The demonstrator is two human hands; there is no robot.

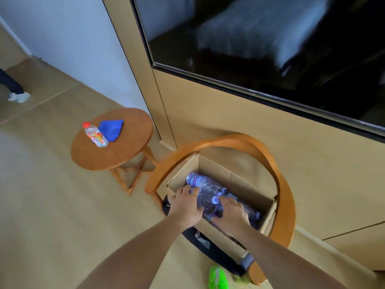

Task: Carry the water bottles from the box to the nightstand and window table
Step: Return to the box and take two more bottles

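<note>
Head view: left hand (186, 206) and right hand (230, 213) each grip water bottles (205, 189) inside the box (235, 239), ready for lifting out.

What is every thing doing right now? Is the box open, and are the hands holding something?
Box: open, on the chair, bottles inside.
Bottles in box: lying down, capped.
Left hand: gripping a bottle in the box.
Right hand: curled round another bottle.
Red-capped bottle: capped, lying on the round table.
Blue cloth: folded, beside that bottle.
</note>
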